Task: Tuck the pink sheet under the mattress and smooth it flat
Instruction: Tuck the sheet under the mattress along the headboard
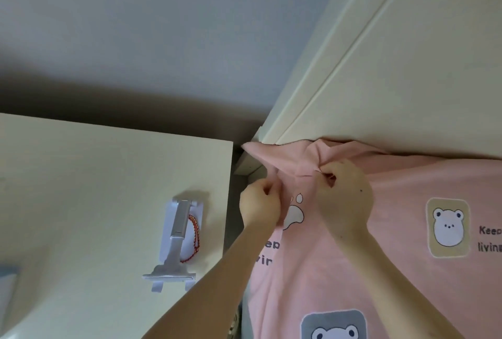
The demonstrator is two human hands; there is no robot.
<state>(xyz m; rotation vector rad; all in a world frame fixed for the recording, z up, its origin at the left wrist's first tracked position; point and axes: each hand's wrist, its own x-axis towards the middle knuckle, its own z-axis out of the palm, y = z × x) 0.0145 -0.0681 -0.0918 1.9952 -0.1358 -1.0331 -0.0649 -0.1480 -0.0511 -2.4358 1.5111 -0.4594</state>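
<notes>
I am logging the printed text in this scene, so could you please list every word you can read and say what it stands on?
"Keep": on the pink sheet, right of the cream bear patch.
"livin": below it, cut by the picture's edge.
"eep": on the sheet under the paw print, start hidden by the left forearm.
"vin": below that, start hidden too.
No other text shows.

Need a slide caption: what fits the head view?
Left hand and right hand pinch the sheet corner against the cream board.
</notes>
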